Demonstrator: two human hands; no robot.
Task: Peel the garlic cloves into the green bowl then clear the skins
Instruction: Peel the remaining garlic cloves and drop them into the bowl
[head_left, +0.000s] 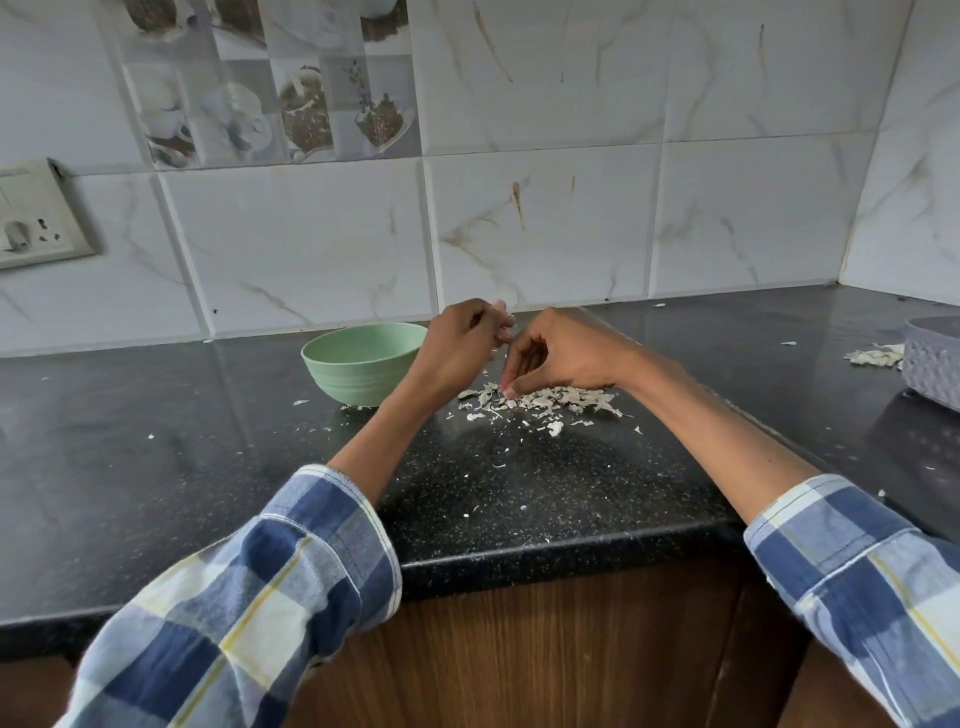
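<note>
The green bowl (358, 382) stands on the black counter, just left of my hands; its inside is hidden from this angle. My left hand (460, 345) is raised beside the bowl's right rim, its fingers curled round a small pale piece that looks like a garlic clove (503, 321). My right hand (563, 353) reaches down with thumb and fingertips pinching into the left end of a pile of papery garlic skins (553, 401). Small skin flakes are scattered on the counter in front of the pile.
A grey textured basket (935, 361) sits at the right edge with another small heap of skins (875, 357) beside it. The tiled wall runs close behind the bowl, with a wall socket (31, 218) at the far left. The counter's front edge (519, 561) is near me.
</note>
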